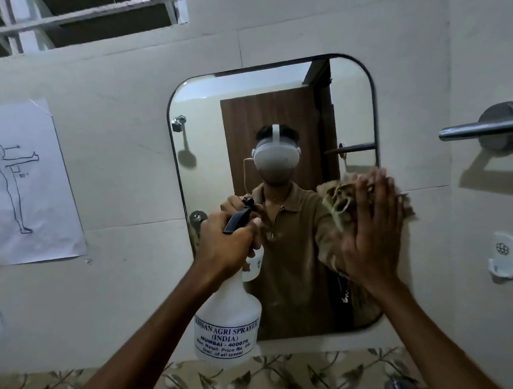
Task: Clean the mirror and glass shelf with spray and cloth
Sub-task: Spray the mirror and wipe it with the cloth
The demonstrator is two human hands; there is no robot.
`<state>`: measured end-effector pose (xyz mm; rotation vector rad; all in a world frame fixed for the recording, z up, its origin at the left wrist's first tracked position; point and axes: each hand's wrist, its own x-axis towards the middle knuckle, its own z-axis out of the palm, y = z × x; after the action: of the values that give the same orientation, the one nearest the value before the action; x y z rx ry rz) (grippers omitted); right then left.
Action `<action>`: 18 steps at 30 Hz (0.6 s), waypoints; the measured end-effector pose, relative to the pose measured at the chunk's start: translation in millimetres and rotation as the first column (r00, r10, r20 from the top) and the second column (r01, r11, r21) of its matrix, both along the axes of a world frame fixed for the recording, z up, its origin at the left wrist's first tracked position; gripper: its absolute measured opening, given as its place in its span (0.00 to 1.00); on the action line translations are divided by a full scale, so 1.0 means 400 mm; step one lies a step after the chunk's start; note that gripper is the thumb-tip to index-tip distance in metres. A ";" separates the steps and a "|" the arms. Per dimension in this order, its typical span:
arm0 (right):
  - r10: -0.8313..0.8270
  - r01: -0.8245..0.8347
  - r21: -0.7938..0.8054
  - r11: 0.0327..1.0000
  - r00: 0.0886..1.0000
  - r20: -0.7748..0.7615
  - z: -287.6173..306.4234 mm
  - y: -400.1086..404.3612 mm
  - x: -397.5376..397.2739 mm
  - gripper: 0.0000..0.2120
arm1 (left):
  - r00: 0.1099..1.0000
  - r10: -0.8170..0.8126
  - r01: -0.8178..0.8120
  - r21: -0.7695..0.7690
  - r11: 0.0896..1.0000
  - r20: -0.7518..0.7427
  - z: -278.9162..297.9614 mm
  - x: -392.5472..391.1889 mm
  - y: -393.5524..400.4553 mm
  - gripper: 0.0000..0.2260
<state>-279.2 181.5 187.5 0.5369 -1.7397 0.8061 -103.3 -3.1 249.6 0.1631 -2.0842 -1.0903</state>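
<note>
A rounded mirror (205, 155) hangs on the white wall ahead. My left hand (228, 240) grips the neck of a white spray bottle (226, 321) with a black trigger, held in front of the mirror's lower left part. My right hand (373, 227) presses flat, fingers straight, on a crumpled brown cloth (335, 199) against the mirror's right edge. The mirror reflects a person wearing a headset. No glass shelf shows in this view.
A metal towel bar (480, 127) juts from the wall at right, with a small white hook (503, 255) below it. A paper sheet with a figure drawing (26, 182) is stuck on the left wall. Floral tiles (288, 377) run along the bottom.
</note>
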 end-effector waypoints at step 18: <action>0.064 -0.037 0.236 0.971 0.992 -0.109 0.199 -0.268 0.150 0.34 | 0.989 0.147 -0.143 0.144 0.979 -0.017 -0.095 0.126 -0.169 0.11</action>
<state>-219.1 74.2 267.3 0.7743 -1.7286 0.5950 -53.0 -70.7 211.6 0.3625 -1.9373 -1.1451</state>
